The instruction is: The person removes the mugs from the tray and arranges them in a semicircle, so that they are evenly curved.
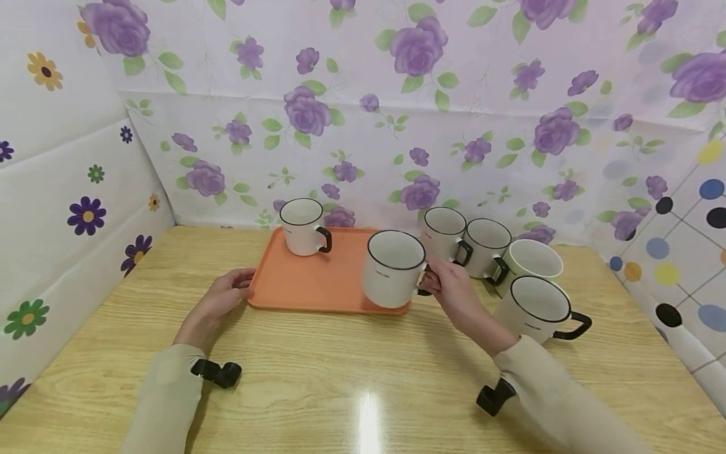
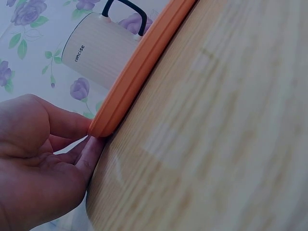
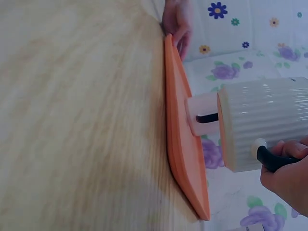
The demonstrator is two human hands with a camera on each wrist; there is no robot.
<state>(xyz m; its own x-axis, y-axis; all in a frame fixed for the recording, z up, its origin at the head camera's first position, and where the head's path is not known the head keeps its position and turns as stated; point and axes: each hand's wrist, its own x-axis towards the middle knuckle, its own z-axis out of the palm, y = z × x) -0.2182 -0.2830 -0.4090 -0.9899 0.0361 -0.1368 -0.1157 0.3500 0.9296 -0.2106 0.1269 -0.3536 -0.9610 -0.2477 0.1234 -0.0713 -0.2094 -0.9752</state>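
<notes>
An orange tray lies on the wooden table. My left hand pinches its left rim, with the thumb and fingers at the edge in the left wrist view. A white mug with a black rim and black handle stands upright at the tray's back left. My right hand grips the black handle of another white mug. In the right wrist view this held mug is upright, with its base raised off the tray. Its side is ribbed there.
Right of the tray stand several more mugs: a black-rimmed mug at the back, a second beside it, a pale-rimmed mug, and a black-rimmed one nearer me, below which my right forearm passes. Floral cloth hangs behind the table.
</notes>
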